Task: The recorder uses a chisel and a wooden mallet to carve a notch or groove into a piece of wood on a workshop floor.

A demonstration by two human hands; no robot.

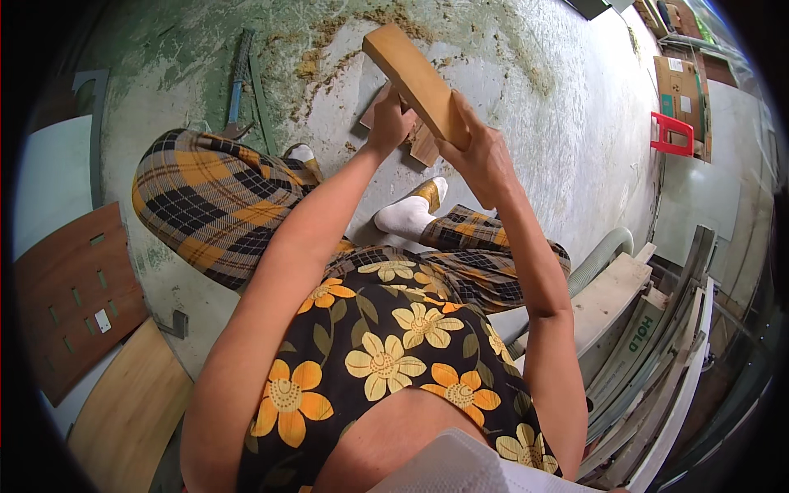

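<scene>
A light brown wooden block [419, 82] is raised at a slant over the floor, its far end pointing up and left. My right hand [483, 156] is closed round the near end, with the thumb and fingers on opposite sides. Against the block's left side sits my left hand [391, 123], its fingers curled toward the underside and partly hidden. Below the block, on the floor, lie a reddish-brown wood piece [367, 117] and a lighter wood piece [426, 148], both partly covered by my hands and the block.
To the left, a blue-handled hammer [236, 103] lies beside a thin green strip [261, 107]. Wood shavings [394, 18] are scattered ahead. A slotted brown board [82, 296] is at the left; long planks [608, 304] and a grey hose [604, 251] at the right. Farther right stands a red stool [671, 135].
</scene>
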